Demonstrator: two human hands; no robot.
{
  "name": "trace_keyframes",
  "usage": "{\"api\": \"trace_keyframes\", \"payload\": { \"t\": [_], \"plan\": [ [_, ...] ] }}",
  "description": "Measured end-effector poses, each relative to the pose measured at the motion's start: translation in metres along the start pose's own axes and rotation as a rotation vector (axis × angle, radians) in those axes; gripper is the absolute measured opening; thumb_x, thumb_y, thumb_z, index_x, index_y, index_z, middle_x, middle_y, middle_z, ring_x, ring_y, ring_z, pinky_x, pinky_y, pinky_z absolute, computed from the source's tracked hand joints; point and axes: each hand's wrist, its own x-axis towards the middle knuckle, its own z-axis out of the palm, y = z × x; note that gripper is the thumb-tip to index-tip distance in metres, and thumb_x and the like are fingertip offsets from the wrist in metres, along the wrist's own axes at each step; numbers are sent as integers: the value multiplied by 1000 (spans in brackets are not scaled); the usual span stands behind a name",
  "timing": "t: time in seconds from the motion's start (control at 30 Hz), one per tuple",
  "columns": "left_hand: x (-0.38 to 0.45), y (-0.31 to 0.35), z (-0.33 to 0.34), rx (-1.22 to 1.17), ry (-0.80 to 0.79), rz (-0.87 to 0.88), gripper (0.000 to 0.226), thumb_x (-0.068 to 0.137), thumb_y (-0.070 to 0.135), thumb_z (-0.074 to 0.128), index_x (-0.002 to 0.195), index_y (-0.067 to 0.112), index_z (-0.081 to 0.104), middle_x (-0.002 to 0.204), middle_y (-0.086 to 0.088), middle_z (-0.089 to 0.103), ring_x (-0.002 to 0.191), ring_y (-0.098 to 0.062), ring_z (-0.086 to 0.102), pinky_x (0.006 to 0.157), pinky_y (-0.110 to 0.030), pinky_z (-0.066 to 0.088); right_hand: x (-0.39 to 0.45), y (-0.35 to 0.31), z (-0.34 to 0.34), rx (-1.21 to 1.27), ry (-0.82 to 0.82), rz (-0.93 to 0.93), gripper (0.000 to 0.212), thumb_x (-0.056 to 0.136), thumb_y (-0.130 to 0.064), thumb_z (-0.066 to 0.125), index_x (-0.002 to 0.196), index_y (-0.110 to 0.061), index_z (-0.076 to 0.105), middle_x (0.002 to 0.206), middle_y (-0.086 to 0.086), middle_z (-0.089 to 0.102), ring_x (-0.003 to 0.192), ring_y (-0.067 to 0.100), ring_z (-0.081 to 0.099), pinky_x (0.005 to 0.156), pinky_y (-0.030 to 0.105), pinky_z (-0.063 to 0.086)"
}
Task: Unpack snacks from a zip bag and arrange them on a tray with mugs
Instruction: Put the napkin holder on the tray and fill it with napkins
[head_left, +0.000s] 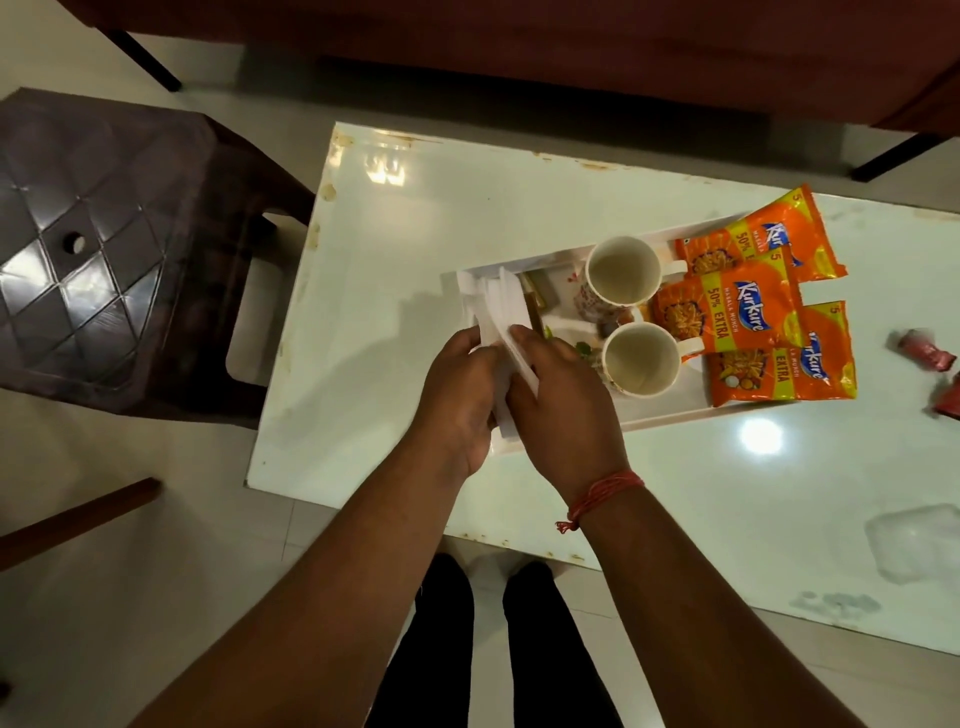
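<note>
Your left hand (460, 400) and right hand (563, 410) meet over the left end of the white tray (670, 410), which sits on the glossy white table (415, 234). Both hands hold a fan of white paper sheets (498, 306): left fingers curl round the lower edge, right thumb and fingers pinch the sheets from the other side. What the sheets are cannot be told. A red thread (602, 493) circles your right wrist. On the tray stand 2 mugs, both upright and showing pale insides: the far mug (621, 270) and the near mug (641, 358), just beside each other. 3 orange snack packets (743, 306) overlap at the tray's right end, partly hanging over its rim. 2 small red wrappers (927, 351) lie on the table, well apart from the tray. A clear plastic bag (914, 540) lies near the table's right front edge. A dark plastic stool (104, 244) stands left of the table.
</note>
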Motion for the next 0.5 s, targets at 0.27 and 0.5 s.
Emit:
{"api": "trace_keyframes", "payload": {
  "t": [0.27,0.5],
  "plan": [
    [24,5,-11,13,90,-21,12,90,25,59,92,18,68,96,-7,72,99,-30,68,90,-46,56,-7,-6,8,22,4,-16,46,95,-13,54,141,-19,51,132,4,61,114,22,60,96,33,50],
    [28,1,-13,-224,16,-115,35,98,37,50,120,15,65,112,-10,72,103,-27,69,89,-38,57,-1,-6,23,-179,-13,-127,47,95,-15,51,141,-18,47,117,7,63,103,25,61,83,37,55]
  ]
}}
